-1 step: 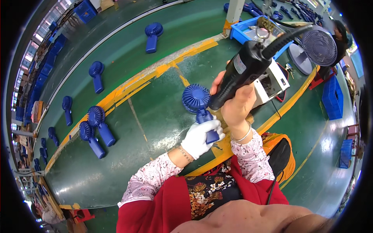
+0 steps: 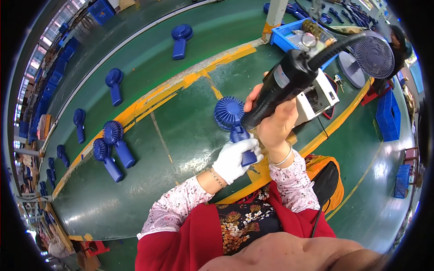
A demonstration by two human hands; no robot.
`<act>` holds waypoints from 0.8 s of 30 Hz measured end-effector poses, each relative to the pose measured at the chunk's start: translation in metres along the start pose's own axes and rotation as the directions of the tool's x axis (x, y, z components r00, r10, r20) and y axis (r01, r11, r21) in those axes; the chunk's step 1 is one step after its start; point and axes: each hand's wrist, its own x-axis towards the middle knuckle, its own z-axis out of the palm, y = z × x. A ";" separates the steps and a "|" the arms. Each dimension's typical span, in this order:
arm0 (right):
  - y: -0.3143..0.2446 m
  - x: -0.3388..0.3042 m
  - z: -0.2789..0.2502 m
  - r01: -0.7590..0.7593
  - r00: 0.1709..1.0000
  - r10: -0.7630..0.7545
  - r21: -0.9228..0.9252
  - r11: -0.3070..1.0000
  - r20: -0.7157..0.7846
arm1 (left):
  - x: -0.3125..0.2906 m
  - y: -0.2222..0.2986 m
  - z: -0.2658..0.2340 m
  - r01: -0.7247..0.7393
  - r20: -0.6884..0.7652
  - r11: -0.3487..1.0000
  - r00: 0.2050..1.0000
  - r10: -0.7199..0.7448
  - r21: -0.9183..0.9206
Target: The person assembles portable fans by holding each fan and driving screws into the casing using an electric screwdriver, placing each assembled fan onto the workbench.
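Observation:
My left hand (image 2: 235, 160), in a white glove, grips a blue handheld fan (image 2: 229, 113) by its handle. The fan's round, slotted head points away from me, up and slightly left. My bare right hand (image 2: 276, 122) is wrapped round a black electric screwdriver (image 2: 275, 86), which slants down to the left. The screwdriver's narrow lower end is at the fan's neck, just below the head. Whether it touches the fan cannot be made out, and its tip is hidden. A thick black cable (image 2: 334, 49) runs from its upper end.
Two blue fans (image 2: 113, 132) lie at the left of the green bench (image 2: 190, 131). More fans (image 2: 181, 32) lie on the green belt beyond the yellow tape. At the right are a white box (image 2: 322, 97), a blue tray (image 2: 282, 38) and a grey desk fan (image 2: 373, 55). Another person (image 2: 398, 45) is behind.

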 end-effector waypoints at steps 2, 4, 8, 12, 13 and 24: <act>0.001 -0.007 0.003 -0.055 0.998 0.054 0.043 0.998 0.019 | 0.000 -0.002 -0.003 -0.063 0.018 0.987 0.998 0.062 0.145; 0.000 -0.010 0.006 -0.078 0.997 0.075 0.103 0.992 0.032 | -0.001 -0.003 -0.005 -0.118 0.007 0.962 0.993 0.120 0.247; 0.006 -0.018 0.014 -0.131 0.991 0.130 0.044 0.990 0.015 | -0.008 0.008 -0.007 -0.574 0.602 -0.200 0.698 0.389 0.794; 0.018 -0.020 0.014 -0.106 0.991 0.106 0.004 0.994 0.076 | -0.008 0.007 -0.014 -0.505 0.506 -0.112 0.774 0.380 0.856; 0.019 -0.019 0.012 -0.107 0.991 0.106 0.006 0.994 0.078 | -0.006 0.005 -0.015 -0.471 0.440 0.011 0.833 0.336 0.882; 0.010 -0.006 -0.009 -0.250 0.968 0.249 0.241 0.938 0.037 | 0.003 0.034 -0.011 0.285 -0.018 0.947 0.957 -0.290 -0.146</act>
